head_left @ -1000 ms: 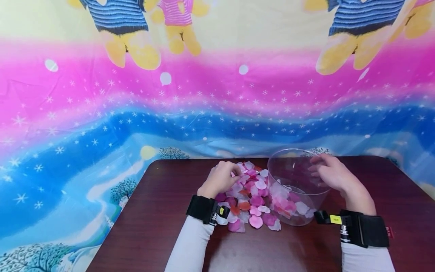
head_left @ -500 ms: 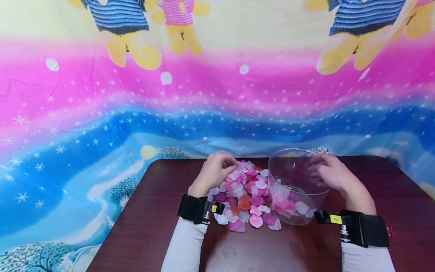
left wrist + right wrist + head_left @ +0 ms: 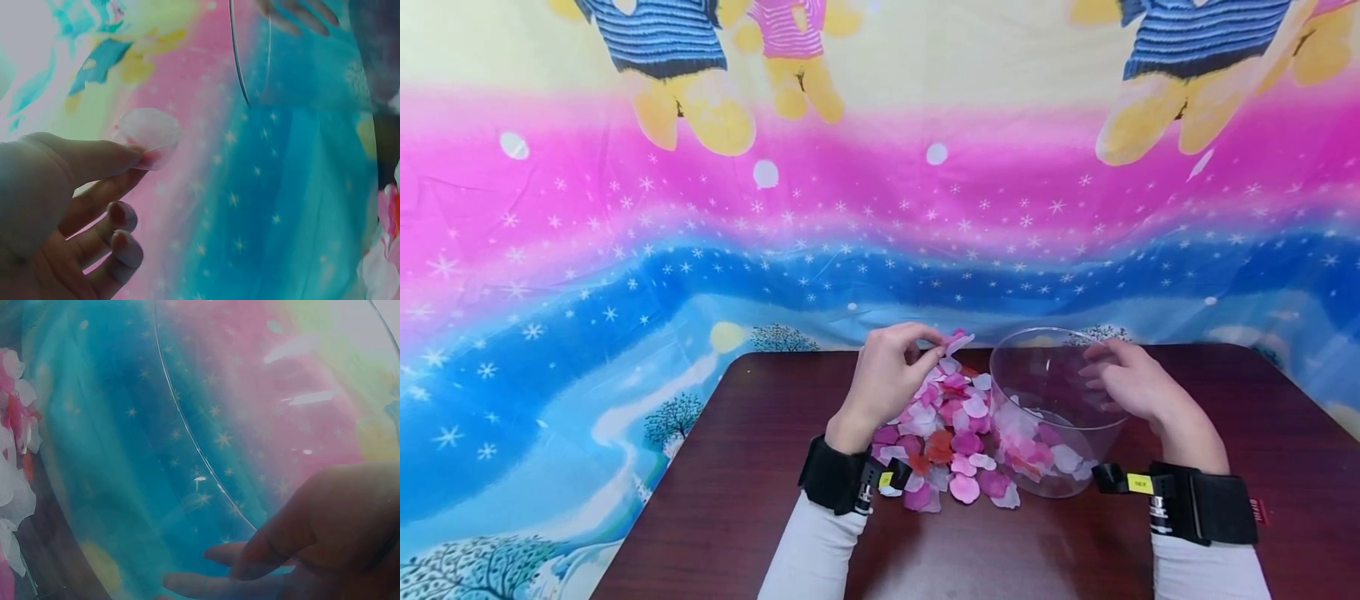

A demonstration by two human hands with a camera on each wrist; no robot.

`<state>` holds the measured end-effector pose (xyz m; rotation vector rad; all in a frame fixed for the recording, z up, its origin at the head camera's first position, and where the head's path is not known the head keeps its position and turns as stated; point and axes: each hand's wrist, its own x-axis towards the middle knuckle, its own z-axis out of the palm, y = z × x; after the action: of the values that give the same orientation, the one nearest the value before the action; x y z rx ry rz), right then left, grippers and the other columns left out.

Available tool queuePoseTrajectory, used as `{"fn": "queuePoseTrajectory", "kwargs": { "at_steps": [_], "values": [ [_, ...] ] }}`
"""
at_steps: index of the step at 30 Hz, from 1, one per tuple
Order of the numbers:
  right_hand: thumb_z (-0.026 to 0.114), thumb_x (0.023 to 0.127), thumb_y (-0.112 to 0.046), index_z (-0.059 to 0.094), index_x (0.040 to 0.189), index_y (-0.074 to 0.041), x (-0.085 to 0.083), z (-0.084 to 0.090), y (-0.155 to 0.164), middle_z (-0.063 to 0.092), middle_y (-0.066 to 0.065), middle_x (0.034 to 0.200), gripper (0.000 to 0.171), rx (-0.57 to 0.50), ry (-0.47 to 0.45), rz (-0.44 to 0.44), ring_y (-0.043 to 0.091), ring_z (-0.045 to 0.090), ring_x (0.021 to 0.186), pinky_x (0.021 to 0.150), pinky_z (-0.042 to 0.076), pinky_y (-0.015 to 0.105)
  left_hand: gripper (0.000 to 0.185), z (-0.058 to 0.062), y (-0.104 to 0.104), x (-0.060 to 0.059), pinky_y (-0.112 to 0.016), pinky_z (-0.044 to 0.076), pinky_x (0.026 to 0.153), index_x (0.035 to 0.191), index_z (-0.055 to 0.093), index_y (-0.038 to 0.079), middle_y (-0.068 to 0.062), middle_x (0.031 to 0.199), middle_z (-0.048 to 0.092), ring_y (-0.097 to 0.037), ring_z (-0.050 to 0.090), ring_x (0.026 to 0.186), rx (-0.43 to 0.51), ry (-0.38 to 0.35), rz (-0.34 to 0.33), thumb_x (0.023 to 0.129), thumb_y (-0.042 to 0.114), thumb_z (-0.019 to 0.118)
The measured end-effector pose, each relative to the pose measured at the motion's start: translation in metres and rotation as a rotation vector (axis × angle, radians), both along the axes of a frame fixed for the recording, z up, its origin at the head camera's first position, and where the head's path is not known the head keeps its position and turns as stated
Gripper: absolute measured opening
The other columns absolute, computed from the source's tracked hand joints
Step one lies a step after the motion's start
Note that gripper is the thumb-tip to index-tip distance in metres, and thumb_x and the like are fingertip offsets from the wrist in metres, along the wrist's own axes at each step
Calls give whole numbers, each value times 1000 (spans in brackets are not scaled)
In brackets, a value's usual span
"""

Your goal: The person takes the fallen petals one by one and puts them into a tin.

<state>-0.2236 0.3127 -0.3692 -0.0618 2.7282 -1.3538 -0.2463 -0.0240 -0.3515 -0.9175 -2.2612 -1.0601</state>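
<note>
A heap of pink, white and red fabric petals (image 3: 947, 433) lies on the dark wooden table (image 3: 737, 483). My left hand (image 3: 891, 375) is raised above the heap's far edge and pinches a pale pink petal (image 3: 957, 341) between thumb and forefinger; the left wrist view shows that petal (image 3: 149, 134) at my fingertips. A clear plastic tub (image 3: 1052, 408) lies tilted to the right of the heap, its mouth toward the far side, with a few petals inside. My right hand (image 3: 1123, 379) grips its rim, fingers curled against the wall (image 3: 206, 487).
A bright printed cloth (image 3: 775, 208) hangs behind the table and drapes off its left side. Black wrist straps sit on both forearms. Bare table surface (image 3: 1015, 550) lies in front of the heap.
My left hand rose from the petal heap with one pale pink petal pinched and moved toward the tub's mouth. My right hand and the tub stayed where they were.
</note>
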Motion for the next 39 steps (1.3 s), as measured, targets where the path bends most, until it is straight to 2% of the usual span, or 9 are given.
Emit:
{"fn": "queuePoseTrajectory", "kwargs": {
  "at_steps": [5,11,14,18,24,39],
  "values": [
    [29,102,-2,31,145,14,-1,0,1,48,40,139,47,-9,-7,-1,54,54,124,85,58,50,11,3,15,11,-21,34,55,106,78,13,4,90,71,-6,45,61,-8,112,-16,97,12,73],
    [29,102,-2,32,145,14,0,-2,0,48,41,139,46,-10,-4,-5,54,54,124,84,58,50,11,-1,38,24,-14,45,64,106,79,14,4,99,75,-6,63,76,-56,176,-60,96,16,74],
    [29,104,-4,32,145,14,0,-1,-1,48,41,139,45,-5,-1,-5,54,54,124,84,58,50,11,-5,48,28,-13,49,72,106,79,15,5,102,76,-6,70,86,-91,187,-71,96,17,74],
    [29,104,-4,33,143,15,0,0,-2,49,42,137,44,-9,12,0,54,55,123,82,59,50,11,-9,56,30,-12,49,74,106,79,16,6,102,76,-6,71,88,-145,204,-68,96,19,74],
    [29,103,-3,33,142,16,0,1,-3,50,43,136,44,-12,20,5,55,56,122,82,59,49,11,-13,61,31,-12,49,73,105,79,17,7,101,76,-5,71,89,-184,207,-77,97,22,73],
    [29,106,-6,34,142,17,1,0,-3,50,43,135,43,3,35,-3,54,57,120,82,59,50,15,-16,63,29,-7,44,69,110,79,18,7,104,76,-3,70,90,-201,198,-99,97,22,73]
  ]
}}
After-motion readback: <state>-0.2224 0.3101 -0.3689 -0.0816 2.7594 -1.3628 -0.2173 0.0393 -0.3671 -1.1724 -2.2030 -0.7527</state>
